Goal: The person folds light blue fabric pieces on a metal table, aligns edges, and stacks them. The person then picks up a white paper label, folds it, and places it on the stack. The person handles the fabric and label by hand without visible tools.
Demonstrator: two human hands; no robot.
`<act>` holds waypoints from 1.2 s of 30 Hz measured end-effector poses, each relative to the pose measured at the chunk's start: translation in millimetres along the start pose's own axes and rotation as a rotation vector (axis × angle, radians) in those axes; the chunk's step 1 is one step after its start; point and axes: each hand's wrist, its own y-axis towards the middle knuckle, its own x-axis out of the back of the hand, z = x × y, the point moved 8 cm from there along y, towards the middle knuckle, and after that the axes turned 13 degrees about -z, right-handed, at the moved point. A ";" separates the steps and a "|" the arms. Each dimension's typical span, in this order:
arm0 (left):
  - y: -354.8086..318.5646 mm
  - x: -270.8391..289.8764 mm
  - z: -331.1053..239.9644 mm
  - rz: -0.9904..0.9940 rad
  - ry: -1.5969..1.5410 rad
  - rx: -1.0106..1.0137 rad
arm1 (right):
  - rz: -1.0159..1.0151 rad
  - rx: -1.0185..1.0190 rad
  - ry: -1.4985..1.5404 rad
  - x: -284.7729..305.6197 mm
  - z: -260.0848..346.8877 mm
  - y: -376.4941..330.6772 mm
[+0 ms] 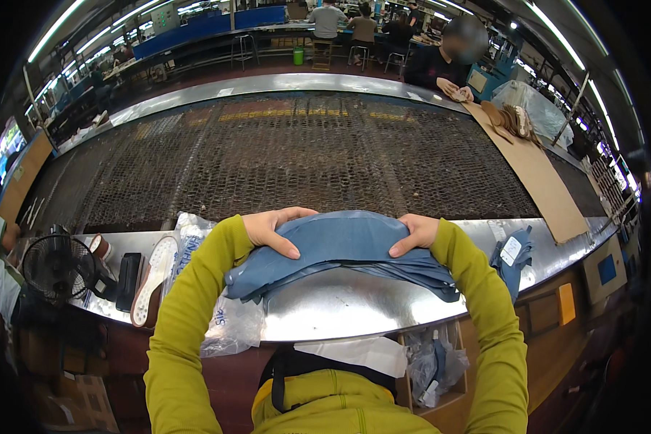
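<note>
A stack of blue fabric pieces (340, 249) is lying at the worktop's (340, 307) near edge. The left hand (271, 230) is clasping its 9 o'clock end, the right hand (414, 233) its 3 o'clock end, seemingly squaring it; next calls for an even lift. A clear plastic bag (228, 318) is sitting at 8 o'clock.

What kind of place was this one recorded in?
Most likely a shoe factory floor: a wide mesh conveyor belt, a white shoe sole on the metal bench, and both hands gripping a stack of blue fabric pieces.
</note>
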 end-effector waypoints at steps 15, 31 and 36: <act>-44.9 28.5 103.9 -0.629 0.640 -0.040 | -0.459 0.005 -0.358 42.2 -101.0 26.2; -40.5 -108.3 78.8 -0.362 -0.965 -0.070 | -0.446 0.712 -0.514 -65.1 76.0 -49.4; -16.0 -90.2 126.8 -0.597 -0.941 0.147 | -0.083 0.520 -0.600 -137.0 32.6 -6.0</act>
